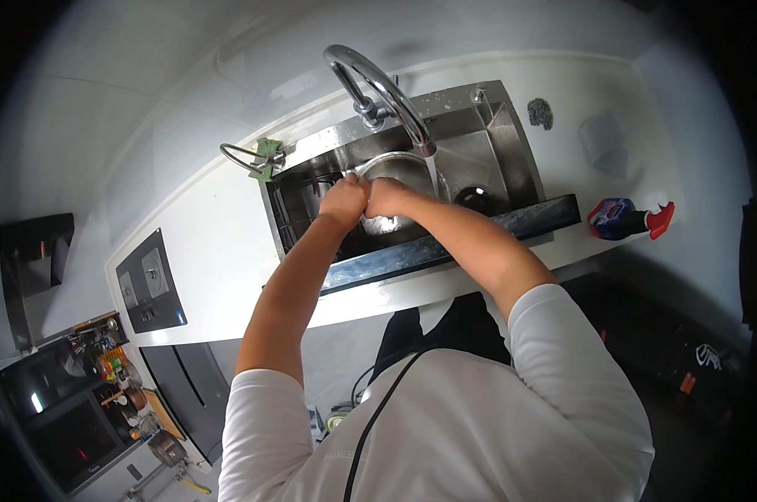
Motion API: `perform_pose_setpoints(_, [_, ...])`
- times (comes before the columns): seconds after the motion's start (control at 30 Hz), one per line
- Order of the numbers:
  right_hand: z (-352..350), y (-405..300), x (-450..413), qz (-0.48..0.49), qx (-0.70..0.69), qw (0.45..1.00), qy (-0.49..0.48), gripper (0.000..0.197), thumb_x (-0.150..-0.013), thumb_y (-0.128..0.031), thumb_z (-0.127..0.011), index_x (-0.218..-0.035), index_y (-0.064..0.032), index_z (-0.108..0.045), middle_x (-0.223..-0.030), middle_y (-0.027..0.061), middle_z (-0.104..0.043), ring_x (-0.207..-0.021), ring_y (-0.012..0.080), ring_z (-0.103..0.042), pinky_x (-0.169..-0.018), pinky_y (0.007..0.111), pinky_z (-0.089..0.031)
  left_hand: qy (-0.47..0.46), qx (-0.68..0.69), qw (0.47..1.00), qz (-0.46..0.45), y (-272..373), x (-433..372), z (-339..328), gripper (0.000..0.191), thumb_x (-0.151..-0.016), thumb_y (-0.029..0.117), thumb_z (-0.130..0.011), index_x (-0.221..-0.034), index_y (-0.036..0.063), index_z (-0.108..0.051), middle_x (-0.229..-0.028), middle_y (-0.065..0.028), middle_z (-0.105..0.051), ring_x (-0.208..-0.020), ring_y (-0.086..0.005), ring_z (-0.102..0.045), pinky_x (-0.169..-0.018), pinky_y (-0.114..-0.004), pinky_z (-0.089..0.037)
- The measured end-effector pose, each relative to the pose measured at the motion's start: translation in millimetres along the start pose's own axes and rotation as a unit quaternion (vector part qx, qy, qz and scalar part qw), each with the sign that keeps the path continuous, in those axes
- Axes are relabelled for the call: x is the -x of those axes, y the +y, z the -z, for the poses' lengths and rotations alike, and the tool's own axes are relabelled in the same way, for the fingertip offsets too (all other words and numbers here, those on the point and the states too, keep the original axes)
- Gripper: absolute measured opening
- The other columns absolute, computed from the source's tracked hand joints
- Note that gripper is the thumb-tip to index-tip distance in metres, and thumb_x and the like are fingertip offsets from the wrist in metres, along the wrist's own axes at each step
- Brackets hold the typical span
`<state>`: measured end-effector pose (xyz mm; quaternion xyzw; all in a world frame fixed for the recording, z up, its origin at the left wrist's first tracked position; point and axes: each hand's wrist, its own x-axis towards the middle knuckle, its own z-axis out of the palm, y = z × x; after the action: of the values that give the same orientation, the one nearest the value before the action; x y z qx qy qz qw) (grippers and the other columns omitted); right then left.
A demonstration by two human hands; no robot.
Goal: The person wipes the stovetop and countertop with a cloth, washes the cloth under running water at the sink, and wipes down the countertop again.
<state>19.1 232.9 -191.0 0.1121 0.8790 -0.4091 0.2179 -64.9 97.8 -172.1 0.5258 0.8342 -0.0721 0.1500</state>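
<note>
Over the stainless steel sink [510,144], my left hand [342,199] and my right hand [388,193] are pressed together, both with curled fingers. Whether anything is between them is hidden, as I see mostly the backs of the hands. Below them a round metal pot or basin [406,168] sits in the sink, partly covered by my right hand and forearm. A chrome gooseneck faucet [396,94] arches above, and a stream of water [433,177] runs from its spout at the pot's right side.
A dark rack [284,210] fills the sink's left end; a round black drain piece [475,197] lies right. A green cloth [266,157] hangs by a small tap [237,157]. A steel wool scrubber [539,113] and a spray bottle [613,218] rest on the right counter; a cooktop [149,282] is left.
</note>
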Motion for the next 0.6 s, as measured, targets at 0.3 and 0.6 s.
perform_pose_setpoints(0.3, [-49.8, -1.3, -4.1, -0.011, 0.123, 0.981, 0.147, 0.034, -0.087, -0.032, -0.073, -0.109, -0.0049, -0.074, -0.104, 0.0208, -0.077, -0.1, 0.0373, -0.075, -0.089, 0.048, -0.059, -0.173, 0.035, 0.981, -0.077, -19.4, -12.2, -5.0, 0.02, -0.081, 0.017, -0.073, -0.092, 0.001, -0.077, -0.104, -0.0225, -0.077, -0.099, -0.0421, -0.074, -0.089, -0.048, -0.06])
perform_pose_setpoints(0.6, [-28.8, -19.1, 6.0, -0.066, -0.234, 0.969, 0.04, 0.027, -0.08, -0.022, -0.081, -0.096, -0.0033, -0.069, -0.09, 0.0125, -0.074, -0.086, 0.0301, -0.075, -0.076, 0.044, -0.062, 0.02, 0.129, 0.99, 0.044, -18.7, 46.0, 53.5, 0.1, -0.075, 0.02, -0.087, -0.16, 0.0148, -0.035, -0.155, -0.027, -0.047, -0.13, -0.0469, -0.059, -0.106, -0.049, -0.052])
